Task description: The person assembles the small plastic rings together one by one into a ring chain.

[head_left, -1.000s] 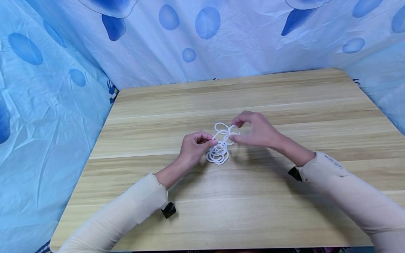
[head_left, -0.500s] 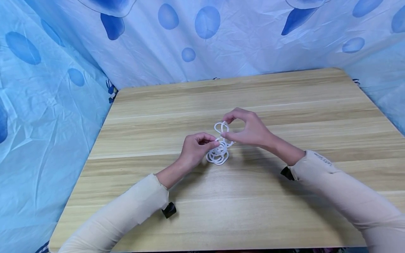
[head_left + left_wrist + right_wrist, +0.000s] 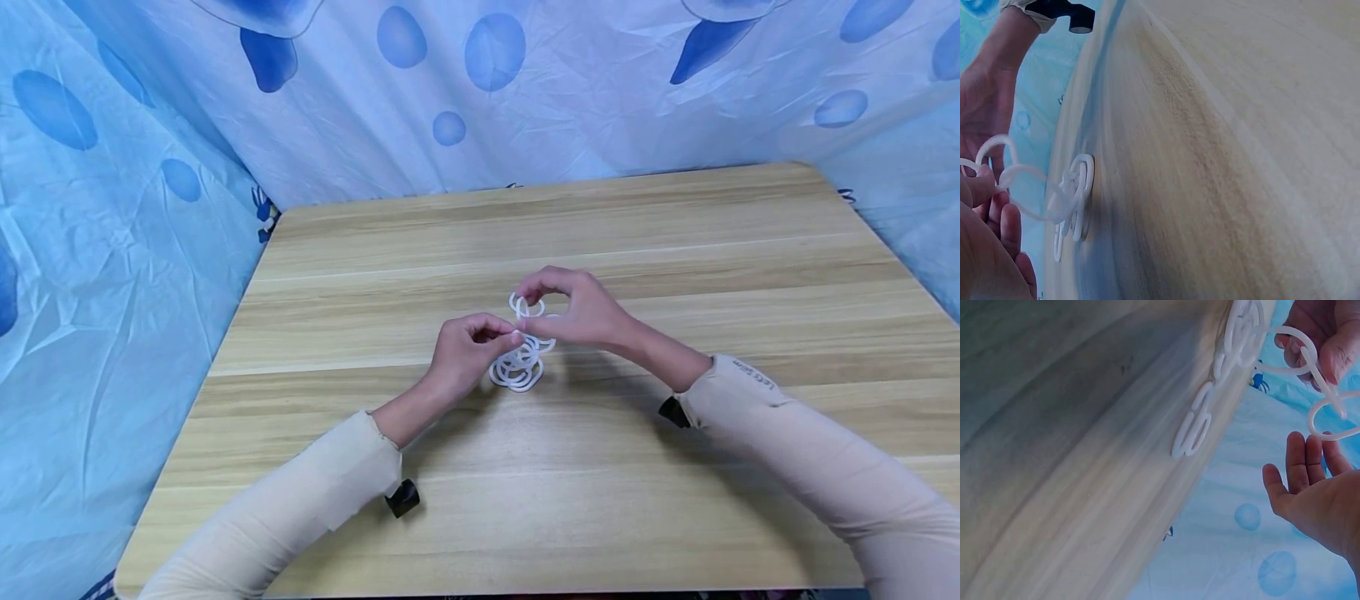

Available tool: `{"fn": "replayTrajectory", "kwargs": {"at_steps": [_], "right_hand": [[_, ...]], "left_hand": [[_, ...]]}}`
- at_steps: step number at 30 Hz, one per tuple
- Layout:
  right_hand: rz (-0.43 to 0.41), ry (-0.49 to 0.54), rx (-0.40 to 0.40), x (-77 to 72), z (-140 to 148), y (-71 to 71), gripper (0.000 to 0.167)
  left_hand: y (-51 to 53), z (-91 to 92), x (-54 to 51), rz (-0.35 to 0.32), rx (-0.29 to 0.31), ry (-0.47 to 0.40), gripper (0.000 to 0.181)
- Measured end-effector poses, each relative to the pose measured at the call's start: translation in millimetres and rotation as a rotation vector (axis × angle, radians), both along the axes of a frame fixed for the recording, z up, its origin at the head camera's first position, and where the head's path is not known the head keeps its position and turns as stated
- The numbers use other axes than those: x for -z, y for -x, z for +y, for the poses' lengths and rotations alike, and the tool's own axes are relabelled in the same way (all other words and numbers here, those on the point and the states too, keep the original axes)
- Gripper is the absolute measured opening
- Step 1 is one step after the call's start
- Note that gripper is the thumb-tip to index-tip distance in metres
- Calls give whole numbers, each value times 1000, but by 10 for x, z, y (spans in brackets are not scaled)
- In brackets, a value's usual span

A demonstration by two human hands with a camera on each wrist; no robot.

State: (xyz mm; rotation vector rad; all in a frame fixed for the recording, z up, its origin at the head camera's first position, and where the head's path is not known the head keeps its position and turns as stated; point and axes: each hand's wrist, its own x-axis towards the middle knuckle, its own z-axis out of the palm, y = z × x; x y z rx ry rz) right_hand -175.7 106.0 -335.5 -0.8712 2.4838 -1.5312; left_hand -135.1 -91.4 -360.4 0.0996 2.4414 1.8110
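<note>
Between both hands is a chain of white plastic links, with a pile of links [image 3: 517, 371] lying on the wooden table. My left hand [image 3: 465, 350] pinches one link between thumb and index finger beside the pile. In the left wrist view, links [image 3: 1022, 172] rise from that pinch, with the pile behind. My right hand [image 3: 585, 308] holds another white link [image 3: 522, 307] between thumb and index finger, close to the left fingertips. In the right wrist view this link [image 3: 1335, 428] meets the left hand's link [image 3: 1316, 365]; whether they are joined cannot be told.
The wooden table [image 3: 675, 500] spreads around the hands. A blue patterned curtain [image 3: 585, 100] hangs behind it and along the left side. Each sleeve has a small black device at the wrist, such as the left one [image 3: 402, 498].
My right hand has moved left with its link, up to the left fingertips. The left hand stays nearly still, and the pile has not visibly shifted.
</note>
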Motion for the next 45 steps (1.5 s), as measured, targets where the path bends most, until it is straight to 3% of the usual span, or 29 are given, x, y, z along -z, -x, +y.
{"fn": "replayTrajectory", "kwargs": {"at_steps": [12,26,35,45], "right_hand": [[-72,11,-18,36,-17,-3,33],[-100,0,-12,50,-18,-23,36],[-99,-35,-69,100,-53,-26,28],[-105,-68,-111,77,-58,-42,28]], "left_hand": [[27,-24,20,67,-35,-48,20],[23,-16,-21,120,-82,-6,25],[7,-10,-27,314,-27,-1,21],[-5,11,-26,358,-1,-54,17]]}}
